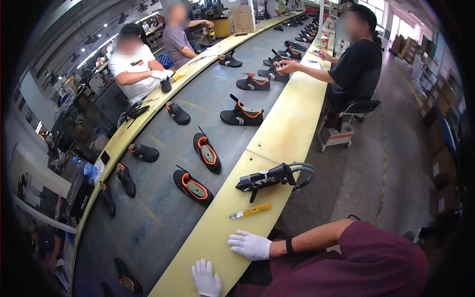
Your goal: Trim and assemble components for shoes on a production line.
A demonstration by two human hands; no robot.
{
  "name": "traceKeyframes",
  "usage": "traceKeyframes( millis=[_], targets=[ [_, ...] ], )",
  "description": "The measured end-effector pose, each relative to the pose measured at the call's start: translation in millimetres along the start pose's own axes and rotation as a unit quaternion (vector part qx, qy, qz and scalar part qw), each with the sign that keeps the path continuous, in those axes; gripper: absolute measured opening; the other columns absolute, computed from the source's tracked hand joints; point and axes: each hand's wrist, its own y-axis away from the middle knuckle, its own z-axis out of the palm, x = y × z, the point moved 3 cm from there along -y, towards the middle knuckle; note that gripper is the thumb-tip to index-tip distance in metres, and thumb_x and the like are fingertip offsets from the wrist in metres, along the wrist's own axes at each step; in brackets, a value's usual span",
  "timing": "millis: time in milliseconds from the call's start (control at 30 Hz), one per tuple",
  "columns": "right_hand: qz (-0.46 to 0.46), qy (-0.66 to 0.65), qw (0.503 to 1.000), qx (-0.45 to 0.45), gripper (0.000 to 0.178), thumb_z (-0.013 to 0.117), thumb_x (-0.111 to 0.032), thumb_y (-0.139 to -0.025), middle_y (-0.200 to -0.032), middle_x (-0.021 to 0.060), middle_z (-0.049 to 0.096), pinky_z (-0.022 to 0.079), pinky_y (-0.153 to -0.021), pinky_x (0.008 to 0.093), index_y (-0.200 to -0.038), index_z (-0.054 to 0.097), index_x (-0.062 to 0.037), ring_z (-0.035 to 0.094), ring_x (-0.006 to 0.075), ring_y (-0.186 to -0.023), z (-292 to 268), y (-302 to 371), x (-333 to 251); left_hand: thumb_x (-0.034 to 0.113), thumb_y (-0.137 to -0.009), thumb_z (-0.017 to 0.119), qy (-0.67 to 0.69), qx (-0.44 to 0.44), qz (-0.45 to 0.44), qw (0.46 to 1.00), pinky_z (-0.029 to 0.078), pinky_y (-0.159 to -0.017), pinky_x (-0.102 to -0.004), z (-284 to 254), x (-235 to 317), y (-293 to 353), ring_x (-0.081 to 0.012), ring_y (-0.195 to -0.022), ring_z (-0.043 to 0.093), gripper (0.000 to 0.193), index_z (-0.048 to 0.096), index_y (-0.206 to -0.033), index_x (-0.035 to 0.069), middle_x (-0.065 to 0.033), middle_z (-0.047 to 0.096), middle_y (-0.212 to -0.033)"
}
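Observation:
Both of my hands wear white gloves and rest on the yellow ledge (232, 222) beside the conveyor. My left hand (205, 279) lies flat near the lower edge, fingers apart, holding nothing. Farther up the ledge, my right hand (251, 246) is flat too, with its fingers spread and empty. Just beyond it lies a yellow-handled knife (255, 210). Past the knife is a black hand-held tool (264, 179) with hoses at its back end. The nearest shoe on the belt beside the tool is black with an orange lining (193, 187).
Black shoes, some orange-lined, such as this one (207, 152), stand along the grey conveyor belt (163, 183). A co-worker in black (354, 64) sits at the right ledge. Across the belt, a gloved co-worker in white (136, 69) holds a shoe (166, 85). Cardboard boxes (443, 168) line the far right.

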Motion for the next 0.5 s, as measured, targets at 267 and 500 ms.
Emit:
traceKeyframes(
  millis=[267,500],
  targets=[
    [0.003,0.014,1.0,0.002,0.032,0.063,-0.018,-0.096,-0.145,0.0177,0.065,0.037,-0.127,0.0515,-0.123,0.07,-0.0017,0.055,0.0337,-0.146,0,1,3,0.025,-0.095,0.066,-0.001,0.012,0.009,1.0,0.021,-0.13,-0.0678,4,-1,-4,-0.052,-0.154,0.038,0.064,0.053,-0.149,-0.006,-0.0307,0.05,-0.159],
    [0.0,0.017,1.0,-0.008,0.034,0.064,-0.018,-0.095,-0.145,0.0172,0.064,0.037,-0.127,0.0525,-0.125,0.07,-0.0022,0.054,0.034,-0.145,-1,2,2,0.023,-0.088,0.068,-0.002,0.014,-0.005,1.0,0.021,-0.128,-0.0696,15,-6,0,-0.0523,-0.153,0.037,0.067,0.051,-0.147,-0.005,-0.0303,0.047,-0.158]
  ],
)
